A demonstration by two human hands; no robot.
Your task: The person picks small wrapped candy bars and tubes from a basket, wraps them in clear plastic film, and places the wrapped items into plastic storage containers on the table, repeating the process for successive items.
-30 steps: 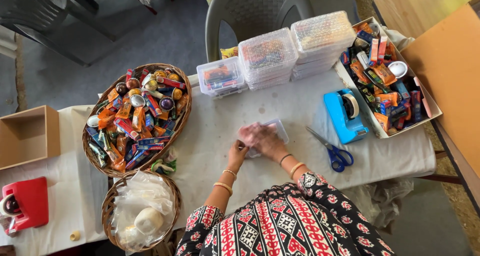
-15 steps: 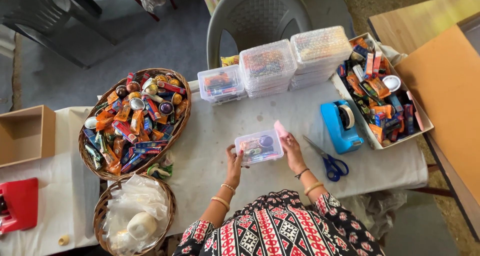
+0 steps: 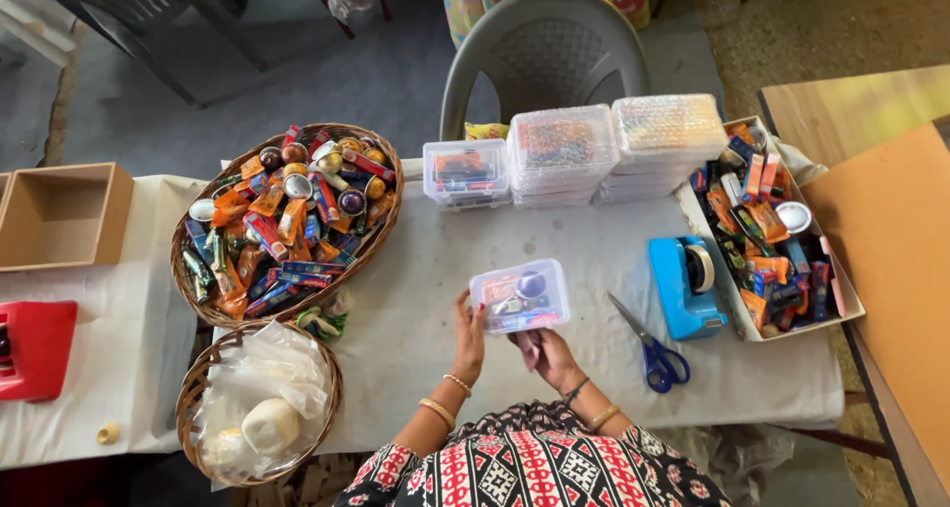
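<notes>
— What's laid out from where you stand?

— A long table [image 3: 594, 260] under a white cloth, with a grey plastic chair [image 3: 546, 57] pushed up at its far side. The biggest thing on it is the oval wicker basket [image 3: 381, 235] at the left, heaped with wrapped sweets and small round toys. Near it, closer to the person, sits a round basket [image 3: 193, 393] of clear bags and a pale ball.

— And on the right?

— An open cardboard tray [image 3: 841, 304] crammed with orange and dark packets. Along the far edge are 3 stacks of clear lidded boxes [image 3: 569, 151] (the left stack is the lowest). An empty brown box [image 3: 64, 215] and a red object [image 3: 38, 349] sit on the neighbouring table at the left.

— The smaller things?

— A blue tape dispenser [image 3: 685, 287] just beside the tray, and blue-handled scissors [image 3: 648, 347] lying near it, blades pointing away from the person.

— What are the hands doing?

— Between them is a small clear box [image 3: 520, 295], lid on, with coloured items inside, raised just above the cloth at the table's near middle. The left hand [image 3: 468, 337] has its fingers pressed against the box's left end, gripping it. The right hand [image 3: 544, 354] is under the near edge, fingers curled beneath, supporting it.
</notes>
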